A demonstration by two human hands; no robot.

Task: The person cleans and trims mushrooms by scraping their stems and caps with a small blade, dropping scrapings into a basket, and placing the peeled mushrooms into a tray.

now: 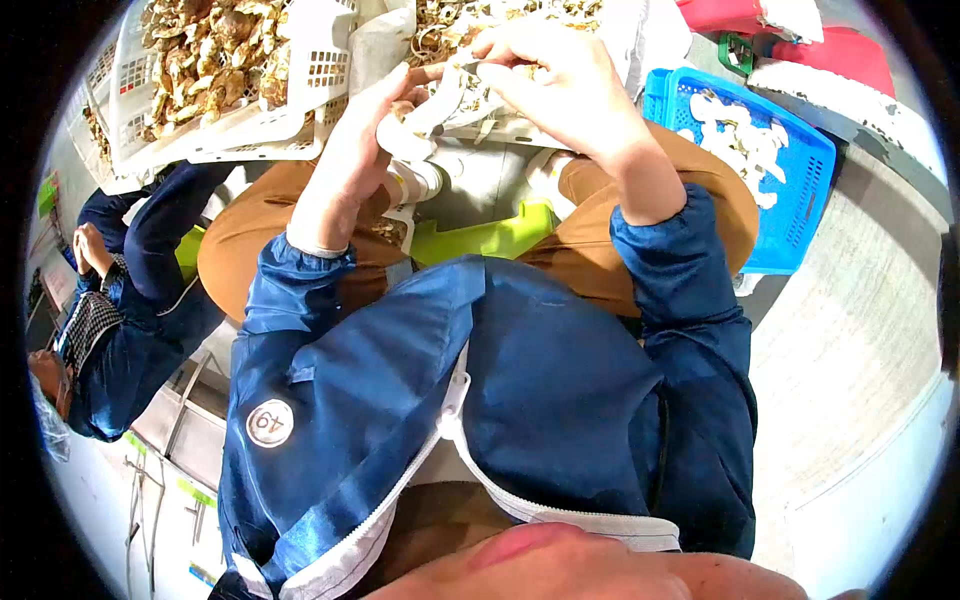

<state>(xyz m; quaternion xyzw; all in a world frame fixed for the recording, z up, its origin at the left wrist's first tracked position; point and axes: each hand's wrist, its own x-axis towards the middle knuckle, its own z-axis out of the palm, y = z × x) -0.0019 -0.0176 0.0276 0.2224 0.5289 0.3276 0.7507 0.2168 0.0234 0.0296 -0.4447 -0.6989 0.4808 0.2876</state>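
My left hand is closed around a pale mushroom, held over the near edge of a crate between my knees. The mushroom's long white stem slants up toward my right hand. That hand is pinched, thumb and fingers together, at the upper end of the stem. A small dark bit shows by its fingertips, too small to name. Behind both hands is a white crate with brown mushrooms and white trimmings, partly hidden by my hands.
A white basket heaped with brown mushrooms stands at the left. On the right, a blue basket holds white mushroom pieces. A lime-green stool shows between my legs. Another person sits at the far left, hands together.
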